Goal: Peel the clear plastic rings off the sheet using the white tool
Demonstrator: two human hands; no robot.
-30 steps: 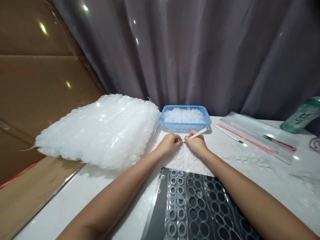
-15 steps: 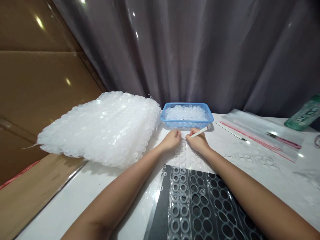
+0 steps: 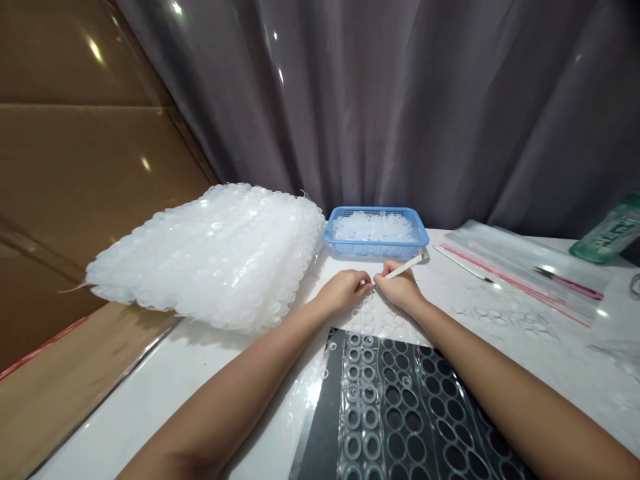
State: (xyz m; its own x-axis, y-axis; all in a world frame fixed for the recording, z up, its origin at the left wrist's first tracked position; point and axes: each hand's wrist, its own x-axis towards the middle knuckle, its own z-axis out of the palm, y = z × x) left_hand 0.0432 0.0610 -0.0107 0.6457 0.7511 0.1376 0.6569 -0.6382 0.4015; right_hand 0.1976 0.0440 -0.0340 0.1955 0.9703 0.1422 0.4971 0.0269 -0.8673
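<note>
My right hand (image 3: 399, 285) is closed round a slim white pen-like tool (image 3: 406, 267), which slants up to the right and has a reddish end. Its working tip is hidden at the fingers. Close beside it, my left hand (image 3: 347, 290) has thumb and fingertips pinched together; anything between them is too small to make out. Both hands rest over the far end of a clear plastic sheet of rings (image 3: 403, 420). Most of that sheet lies across a black mat (image 3: 325, 413). Just behind the hands stands a blue basket (image 3: 376, 248) filled with small clear rings (image 3: 373, 227).
A large white stack of ringed plastic sheets (image 3: 210, 260) sits on the left, by cardboard (image 3: 75, 200). To the right lie clear zip bags (image 3: 505, 247), a second white tool (image 3: 463, 263), pink-handled tweezers (image 3: 575, 285) and a green bottle (image 3: 607, 230). A grey curtain (image 3: 370, 100) hangs behind.
My left hand has moved right, its fingertips now almost touching my right hand. The right hand has shifted slightly down and still grips the white tool. The view has turned a little.
</note>
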